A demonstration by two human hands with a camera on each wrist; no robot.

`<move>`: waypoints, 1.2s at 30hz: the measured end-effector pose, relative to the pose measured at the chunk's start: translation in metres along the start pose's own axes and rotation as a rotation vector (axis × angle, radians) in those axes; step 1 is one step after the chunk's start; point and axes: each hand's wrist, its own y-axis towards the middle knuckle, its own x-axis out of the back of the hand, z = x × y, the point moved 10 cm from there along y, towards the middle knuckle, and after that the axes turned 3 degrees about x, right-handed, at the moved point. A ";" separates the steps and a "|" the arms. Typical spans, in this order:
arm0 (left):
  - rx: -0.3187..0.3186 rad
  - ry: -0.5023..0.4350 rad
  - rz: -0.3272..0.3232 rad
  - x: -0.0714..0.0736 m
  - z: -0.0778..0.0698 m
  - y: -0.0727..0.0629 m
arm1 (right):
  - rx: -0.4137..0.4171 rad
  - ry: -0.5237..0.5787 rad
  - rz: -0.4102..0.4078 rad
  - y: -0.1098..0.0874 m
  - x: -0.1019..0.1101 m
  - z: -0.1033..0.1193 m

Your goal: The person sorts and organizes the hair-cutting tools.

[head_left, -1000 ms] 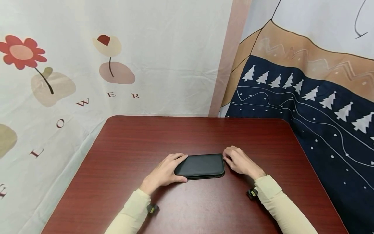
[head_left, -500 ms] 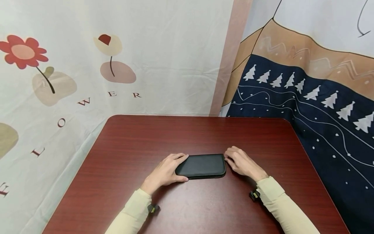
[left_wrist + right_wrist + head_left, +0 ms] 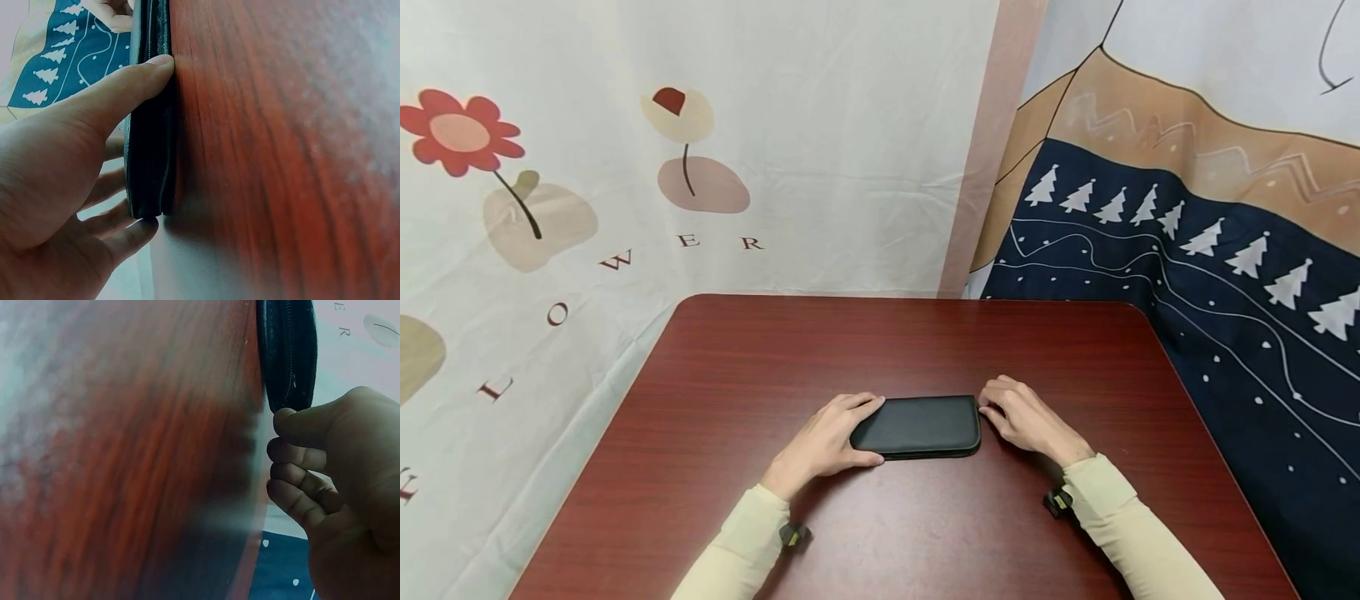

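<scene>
A black zip wallet (image 3: 917, 427) lies flat on the table, its long side running left to right. My left hand (image 3: 823, 437) grips its left end, thumb along the near edge and fingers round the far side. In the left wrist view the thumb presses on the edge beside the zip (image 3: 149, 31). At the opposite end, my right hand (image 3: 1022, 421) has its fingers curled and pinches at the wallet's corner. The right wrist view shows the zip (image 3: 289, 350) running down to that thumb tip; the zipper pull is hidden behind the fingertips.
The reddish-brown wooden table (image 3: 775, 342) has rounded far corners. Behind it hangs a white cloth (image 3: 850, 125) printed with flowers and letters, and at right a navy and tan cloth (image 3: 1150, 275) with white trees. Each wrist wears a small black device (image 3: 793, 534).
Almost nothing differs. The right hand and forearm have shifted very slightly to the right; the left hand keeps its hold and the wallet stays in place.
</scene>
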 end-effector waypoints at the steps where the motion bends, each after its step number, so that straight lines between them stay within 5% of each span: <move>1: -0.006 -0.006 0.001 0.000 -0.001 0.000 | -0.009 0.003 -0.003 0.000 0.001 -0.001; 8: -0.015 -0.047 0.025 0.003 -0.002 0.000 | -0.061 0.002 -0.004 0.002 0.003 -0.006; 36: -0.016 -0.007 -0.003 0.004 -0.003 -0.001 | 0.029 -0.002 0.043 -0.031 0.008 0.025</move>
